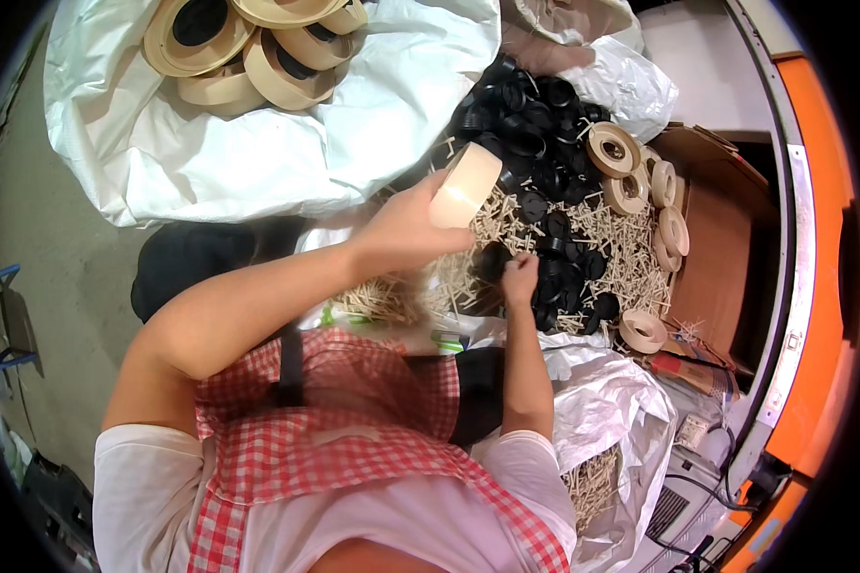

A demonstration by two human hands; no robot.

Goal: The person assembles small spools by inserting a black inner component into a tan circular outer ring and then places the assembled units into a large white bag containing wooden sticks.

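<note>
Ring (468,186) sits in your left hand (416,224); I can't tell what your right hand (521,280) holds. Black-filled rings (199,23) look done; plain rings (597,145) seem left.

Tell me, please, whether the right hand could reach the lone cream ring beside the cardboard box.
Probably yes: the cream ring lies to the right of the right hand, with only loose black caps and pale sticks between them, though the hand seems busy with one cap.

We note a pale worktop (440,289), mostly buried: loose beige sticks (631,239), heaped black caps (521,134), beige rings (674,232) at right.
</note>
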